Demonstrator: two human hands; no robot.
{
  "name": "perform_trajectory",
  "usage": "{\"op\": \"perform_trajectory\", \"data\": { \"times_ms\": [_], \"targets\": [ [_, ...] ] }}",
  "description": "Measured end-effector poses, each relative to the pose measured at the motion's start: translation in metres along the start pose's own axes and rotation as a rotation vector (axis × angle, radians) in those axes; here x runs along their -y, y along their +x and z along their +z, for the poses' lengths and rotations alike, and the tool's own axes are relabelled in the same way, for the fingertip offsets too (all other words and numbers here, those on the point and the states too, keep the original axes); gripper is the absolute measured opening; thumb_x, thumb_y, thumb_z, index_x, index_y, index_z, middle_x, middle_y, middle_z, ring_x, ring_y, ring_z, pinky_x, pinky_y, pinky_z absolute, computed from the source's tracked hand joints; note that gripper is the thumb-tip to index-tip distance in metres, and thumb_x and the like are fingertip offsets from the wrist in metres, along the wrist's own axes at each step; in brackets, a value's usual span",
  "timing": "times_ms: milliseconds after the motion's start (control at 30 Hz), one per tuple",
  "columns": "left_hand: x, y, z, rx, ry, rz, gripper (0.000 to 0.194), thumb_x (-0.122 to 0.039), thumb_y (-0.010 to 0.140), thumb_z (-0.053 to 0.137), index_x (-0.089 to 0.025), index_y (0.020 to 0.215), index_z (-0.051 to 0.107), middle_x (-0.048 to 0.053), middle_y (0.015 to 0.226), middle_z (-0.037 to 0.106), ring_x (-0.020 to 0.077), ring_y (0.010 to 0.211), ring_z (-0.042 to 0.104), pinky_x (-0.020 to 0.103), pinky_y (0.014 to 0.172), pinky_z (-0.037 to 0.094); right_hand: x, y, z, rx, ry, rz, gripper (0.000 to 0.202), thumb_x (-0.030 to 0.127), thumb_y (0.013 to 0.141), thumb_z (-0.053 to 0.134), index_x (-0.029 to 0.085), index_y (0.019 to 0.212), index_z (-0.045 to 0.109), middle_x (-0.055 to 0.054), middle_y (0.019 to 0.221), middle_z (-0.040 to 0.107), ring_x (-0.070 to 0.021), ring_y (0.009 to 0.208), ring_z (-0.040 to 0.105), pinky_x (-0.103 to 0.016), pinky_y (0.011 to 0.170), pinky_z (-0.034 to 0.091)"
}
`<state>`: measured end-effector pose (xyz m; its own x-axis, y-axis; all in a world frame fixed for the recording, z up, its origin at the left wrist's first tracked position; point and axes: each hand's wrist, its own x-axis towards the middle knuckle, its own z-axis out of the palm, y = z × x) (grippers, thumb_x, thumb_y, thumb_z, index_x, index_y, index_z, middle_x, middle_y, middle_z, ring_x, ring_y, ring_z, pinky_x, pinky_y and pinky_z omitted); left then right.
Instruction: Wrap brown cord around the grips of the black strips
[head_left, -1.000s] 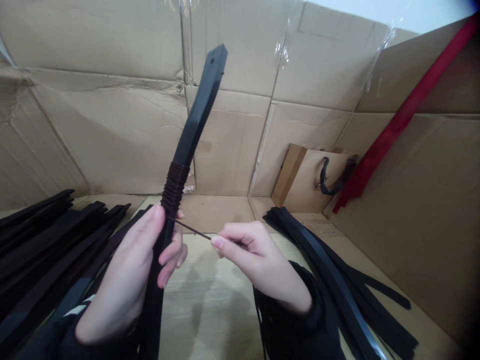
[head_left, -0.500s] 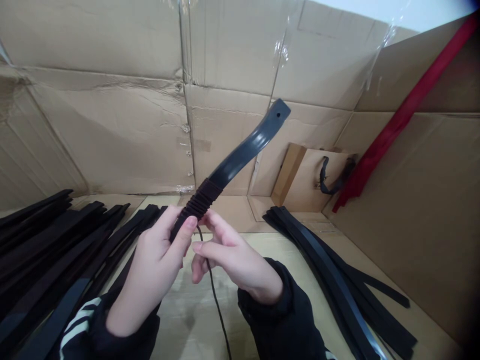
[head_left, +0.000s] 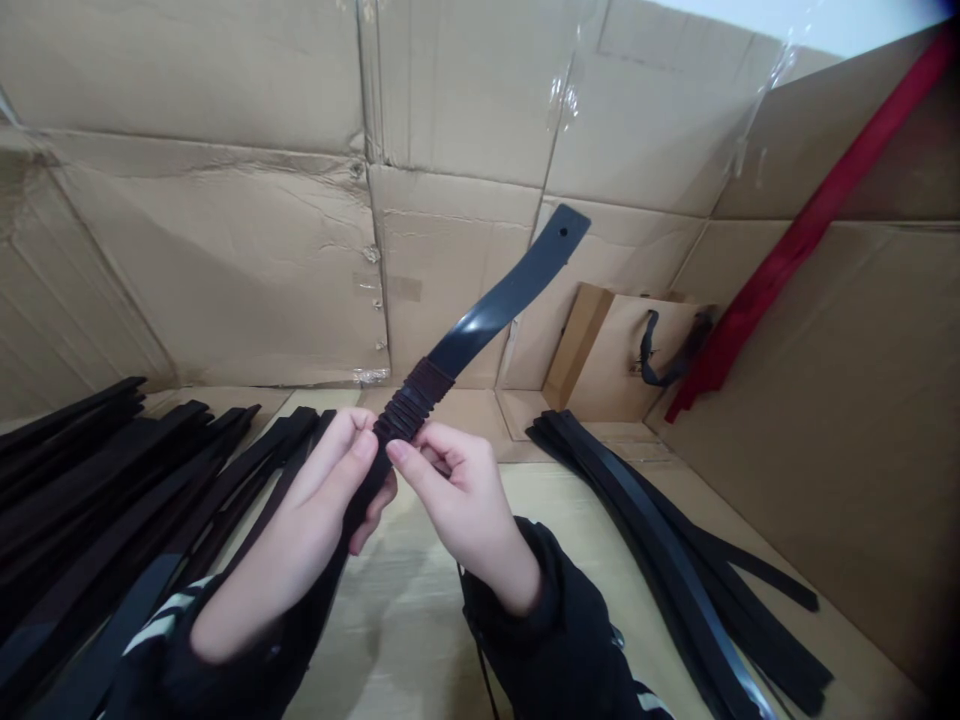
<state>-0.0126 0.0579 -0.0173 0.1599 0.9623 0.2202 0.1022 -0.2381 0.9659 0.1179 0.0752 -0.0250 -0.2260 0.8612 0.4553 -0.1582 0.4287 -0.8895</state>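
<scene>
A long dark strip [head_left: 499,300], curved and glossy with a small hole near its far end, slants up and to the right in front of me. Dark brown cord [head_left: 415,400] is wound in several turns round its middle. My left hand [head_left: 322,500] is closed round the strip just below the winding. At the lower edge of the turns, my right hand [head_left: 450,480] pinches with thumb and fingers; the cord is probably there, but the fingertips hide it. A loose cord end [head_left: 486,675] hangs below my right wrist.
Several dark strips [head_left: 150,480] lie fanned out on the left of the pale table [head_left: 405,620]. Another bundle of strips [head_left: 645,530] lies on the right. Cardboard walls [head_left: 247,270] surround the table, with a paper bag [head_left: 607,350] and red cloth [head_left: 802,240] at the right.
My right hand has closed in on the winding from beside the hanging cord. The strip has turned slightly, its far end shifting a little right. The cord now hangs farther right.
</scene>
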Motion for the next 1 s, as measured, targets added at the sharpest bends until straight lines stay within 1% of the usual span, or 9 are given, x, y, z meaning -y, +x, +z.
{"op": "perform_trajectory", "data": {
  "times_ms": [67,167,333,433,600,733,833,933,1000],
  "targets": [
    [0.0,0.001,-0.002,0.055,0.006,0.008,0.022,-0.039,0.089,0.05,-0.026,0.106,0.043,-0.008,0.06,0.048,0.0082,0.044,0.043,0.017,0.042,0.038,0.0,0.0,0.002,-0.05,0.041,0.016,0.016,0.032,0.081,0.058,0.017,0.074,0.06,0.002,0.058,0.059,-0.0106,0.05,0.055,-0.022,0.048,0.042],
    [0.006,0.003,0.0,0.018,0.24,0.149,0.049,-0.027,0.082,0.061,-0.028,0.122,0.033,0.001,0.092,0.06,0.012,0.064,0.059,0.024,0.062,0.049,-0.001,0.0,0.001,-0.172,0.017,0.007,0.016,0.031,0.08,0.059,0.016,0.076,0.062,0.001,0.06,0.059,-0.012,0.055,0.056,-0.024,0.051,0.044],
    [0.021,0.008,0.012,-0.388,0.872,0.396,0.039,-0.029,0.082,0.06,-0.021,0.118,0.048,0.01,0.104,0.064,0.0252,0.086,0.066,0.034,0.071,0.05,0.0,0.002,-0.008,-0.322,-0.029,-0.021,0.021,0.032,0.082,0.058,0.017,0.069,0.057,0.001,0.061,0.055,-0.0109,0.059,0.051,-0.024,0.055,0.042],
    [0.025,0.009,0.015,-0.477,0.986,0.549,0.026,-0.028,0.083,0.06,-0.02,0.108,0.058,0.011,0.104,0.07,0.0265,0.094,0.067,0.032,0.075,0.05,0.0,0.004,-0.015,-0.367,-0.053,-0.019,0.021,0.035,0.08,0.062,0.016,0.071,0.059,0.004,0.059,0.046,-0.0084,0.054,0.041,-0.023,0.051,0.037],
    [0.021,0.004,0.016,-0.42,1.01,0.67,0.016,-0.027,0.088,0.054,-0.018,0.097,0.063,0.006,0.081,0.074,0.0231,0.072,0.069,0.037,0.075,0.051,0.003,0.006,-0.022,-0.289,0.09,0.005,0.033,0.034,0.073,0.068,0.018,0.102,0.063,0.009,0.056,0.033,-0.0061,0.048,0.028,-0.021,0.044,0.028],
    [0.014,0.001,0.018,-0.069,0.546,0.281,0.029,-0.038,0.094,0.04,-0.02,0.075,0.054,-0.002,0.056,0.06,0.0146,0.049,0.059,0.027,0.05,0.047,0.009,0.005,-0.025,-0.186,0.178,-0.015,0.02,0.032,0.073,0.068,0.017,0.086,0.066,0.007,0.055,0.042,-0.0052,0.045,0.032,-0.022,0.045,0.034],
    [0.014,0.001,0.02,0.119,0.216,0.072,0.021,-0.044,0.09,0.046,-0.022,0.089,0.047,-0.008,0.053,0.051,0.0116,0.042,0.053,0.022,0.04,0.044,0.011,0.003,-0.024,-0.175,0.152,-0.02,0.015,0.03,0.073,0.068,0.018,0.083,0.066,0.003,0.063,0.054,-0.0072,0.051,0.045,-0.023,0.05,0.04],
    [0.019,0.002,0.022,-0.041,0.371,0.22,0.039,-0.036,0.076,0.069,-0.024,0.103,0.043,-0.006,0.069,0.061,0.0147,0.058,0.063,0.024,0.051,0.05,0.012,0.002,-0.021,-0.222,0.172,-0.003,0.019,0.029,0.074,0.067,0.018,0.088,0.066,0.005,0.059,0.05,-0.006,0.048,0.04,-0.021,0.046,0.037],
    [0.021,0.002,0.023,-0.217,0.6,0.408,0.032,-0.029,0.077,0.069,-0.022,0.098,0.047,0.002,0.085,0.068,0.0188,0.075,0.068,0.028,0.063,0.052,0.012,0.002,-0.022,-0.239,0.201,0.003,0.02,0.028,0.073,0.067,0.017,0.089,0.066,0.007,0.056,0.044,-0.0043,0.044,0.032,-0.02,0.043,0.032]
  ]
}}
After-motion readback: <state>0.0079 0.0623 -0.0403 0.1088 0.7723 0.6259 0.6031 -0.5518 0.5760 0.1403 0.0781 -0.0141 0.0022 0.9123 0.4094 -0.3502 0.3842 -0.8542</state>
